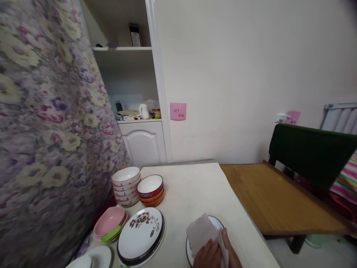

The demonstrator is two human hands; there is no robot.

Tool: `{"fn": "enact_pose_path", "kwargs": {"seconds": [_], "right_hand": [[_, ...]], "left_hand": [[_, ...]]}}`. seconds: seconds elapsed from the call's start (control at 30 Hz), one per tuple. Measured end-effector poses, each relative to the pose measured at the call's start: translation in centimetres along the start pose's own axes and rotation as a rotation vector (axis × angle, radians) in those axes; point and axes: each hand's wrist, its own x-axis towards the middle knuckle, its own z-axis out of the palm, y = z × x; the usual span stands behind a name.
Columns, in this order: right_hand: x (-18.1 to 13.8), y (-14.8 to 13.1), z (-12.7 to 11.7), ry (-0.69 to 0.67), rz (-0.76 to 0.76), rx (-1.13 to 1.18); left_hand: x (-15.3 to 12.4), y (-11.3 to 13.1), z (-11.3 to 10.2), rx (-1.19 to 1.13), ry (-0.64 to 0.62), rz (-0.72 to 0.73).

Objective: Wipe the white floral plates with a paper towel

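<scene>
A pale wiping cloth (199,234) lies bunched over a white plate with a dark rim (216,222), low in the view. My left hand (208,256) presses on the cloth with its fingers together. At the plate's right side, my right hand (231,250) grips a fold of the same cloth; its fingertips are near the rim. The cloth and both hands hide much of the plate. Left of them stands a stack of plates (136,238), the top one white with a brown flower pattern.
Patterned bowls (126,176) and red and orange bowls (150,191) stand stacked at the table's back left. Nearer are pink dishes (110,221) with a green piece (111,234) and white dishes (99,257). A wooden table (281,197) adjoins the white table (189,190).
</scene>
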Motion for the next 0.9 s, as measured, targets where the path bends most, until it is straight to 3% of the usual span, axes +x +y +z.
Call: {"fn": "enact_pose_path", "kwargs": {"seconds": [0.03, 0.1, 0.23, 0.33, 0.43, 0.53, 0.63, 0.73, 0.9], "right_hand": [[-0.2, 0.0, 0.3, -0.024, 0.008, 0.004], [-0.4, 0.0, 0.7, -0.091, 0.032, 0.01], [0.0, 0.4, 0.7, -0.13, 0.046, 0.049], [0.4, 0.9, 0.4, -0.116, 0.077, 0.107], [0.2, 1.0, 0.2, -0.135, 0.079, 0.08], [-0.3, 0.7, 0.1, -0.055, -0.008, -0.049], [-1.0, 0.1, 0.2, -0.021, 0.002, -0.091], [-1.6, -0.7, 1.1, -0.128, 0.056, -0.026], [-2.4, -1.5, 2.6, -0.241, 0.155, 0.075]], "left_hand": [[0.5, 0.4, -1.4, -0.143, -0.103, -0.034], [1.4, 0.5, -4.5, -0.339, -0.158, -0.038], [1.6, -0.9, -8.7, -0.323, -0.248, -0.161], [0.2, -2.2, -8.7, -0.248, -0.232, -0.21], [-1.9, -2.7, -7.0, -0.193, -0.264, -0.238], [-2.7, -1.8, -5.1, -0.21, -0.347, -0.216], [-1.6, 0.0, -3.9, -0.279, -0.357, -0.086], [0.6, 1.0, -4.4, -0.31, -0.294, -0.025], [2.7, -0.1, -7.4, -0.315, -0.239, -0.167]]}}
